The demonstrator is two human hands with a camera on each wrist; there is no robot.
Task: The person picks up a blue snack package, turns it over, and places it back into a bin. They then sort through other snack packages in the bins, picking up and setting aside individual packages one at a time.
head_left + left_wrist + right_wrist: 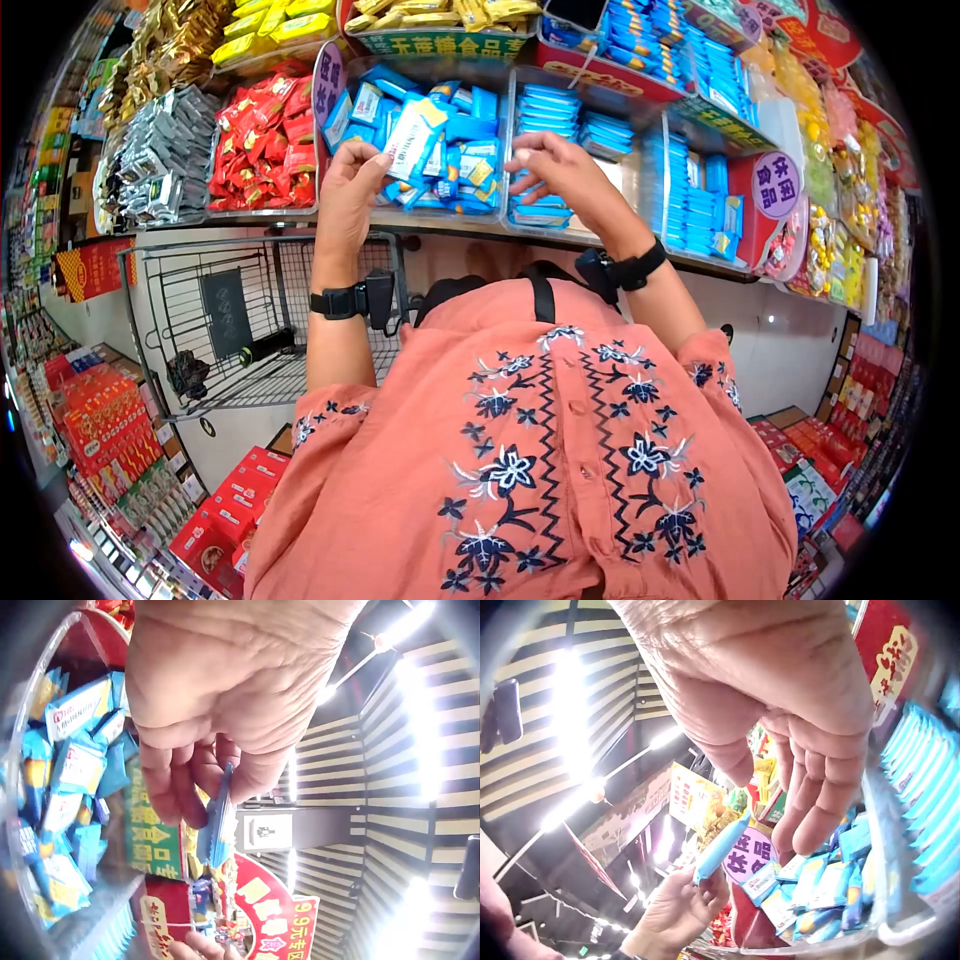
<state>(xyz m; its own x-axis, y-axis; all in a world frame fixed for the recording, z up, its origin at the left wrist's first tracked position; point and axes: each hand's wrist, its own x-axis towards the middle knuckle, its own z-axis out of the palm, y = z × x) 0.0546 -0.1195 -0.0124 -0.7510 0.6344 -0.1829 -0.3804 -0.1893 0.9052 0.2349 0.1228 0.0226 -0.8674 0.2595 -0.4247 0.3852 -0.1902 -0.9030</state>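
My left hand [368, 168] is raised over a clear bin [506, 150] of loose blue snack packets [470, 150] and pinches one blue-and-white packet [415, 132] between thumb and fingers. In the left wrist view the left hand [214, 776] grips that packet [219, 825] edge-on. My right hand [528, 165] hovers over the same bin's right side, fingers loosely bent and empty. The right wrist view shows the right hand [781, 793] holding nothing, with the left hand [681, 909] and its packet [721, 847] beyond it.
Neat stacks of blue packets [548, 108] fill the bin to the right. Red packets [262, 135] and silver packets [165, 155] fill bins to the left. A wire shopping cart [250, 320] stands below the shelf at my left. Red boxes [225, 520] line the floor.
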